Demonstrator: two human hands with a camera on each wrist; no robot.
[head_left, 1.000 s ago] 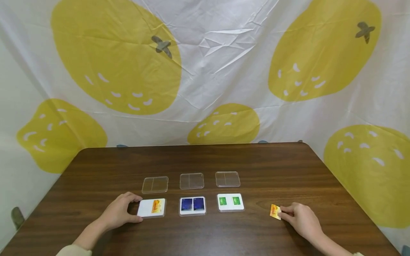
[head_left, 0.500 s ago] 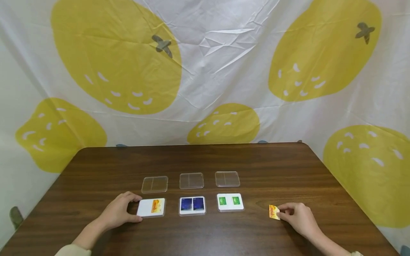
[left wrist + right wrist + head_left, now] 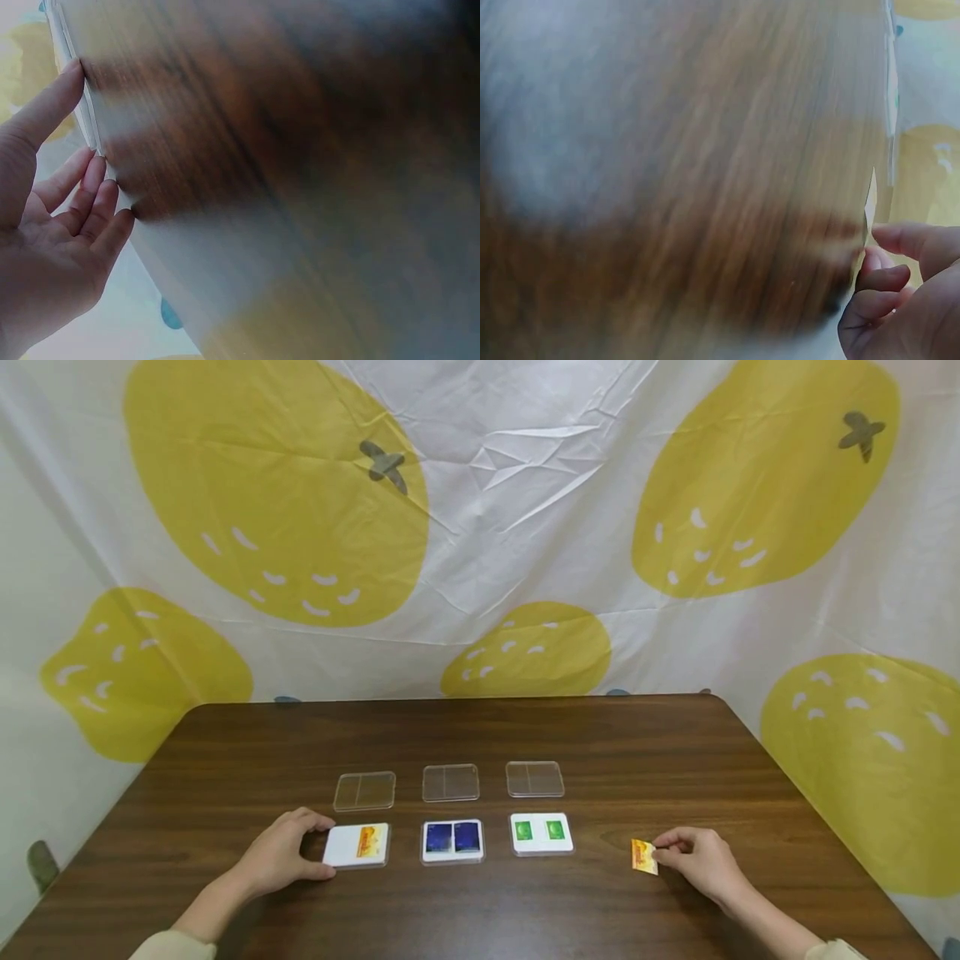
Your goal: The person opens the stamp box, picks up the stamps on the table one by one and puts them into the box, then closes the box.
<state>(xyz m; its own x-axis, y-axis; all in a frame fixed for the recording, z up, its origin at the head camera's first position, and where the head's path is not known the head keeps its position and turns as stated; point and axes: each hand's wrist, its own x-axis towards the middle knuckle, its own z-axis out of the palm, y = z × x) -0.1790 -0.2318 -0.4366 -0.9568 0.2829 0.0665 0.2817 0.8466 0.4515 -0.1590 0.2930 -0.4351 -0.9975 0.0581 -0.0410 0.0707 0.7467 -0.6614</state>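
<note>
My left hand (image 3: 279, 853) holds a shallow clear case (image 3: 342, 847) by its left side, thumb and forefinger at its corners. It has a white insert with an orange-and-yellow stamp (image 3: 371, 842) on its right half. At the right, my right hand (image 3: 699, 860) pinches a matching small orange-and-yellow stamp (image 3: 643, 856) between thumb and fingertips. In the right wrist view this stamp (image 3: 871, 196) shows almost edge-on. The left wrist view has the fingers (image 3: 101, 214) at the case's edge, its face hidden.
A case (image 3: 453, 858) with two dark blue stamps and another case (image 3: 542, 843) with two green stamps lie in the same row. Behind them are three clear lids (image 3: 364, 792), (image 3: 450, 783), (image 3: 534, 779). The brown wooden table (image 3: 480, 910) ends at a lemon-print cloth (image 3: 525, 552).
The head view shifts slightly. Both hands keep their holds almost still; the right wrist shifts a little, with the stamp staying in its fingertips.
</note>
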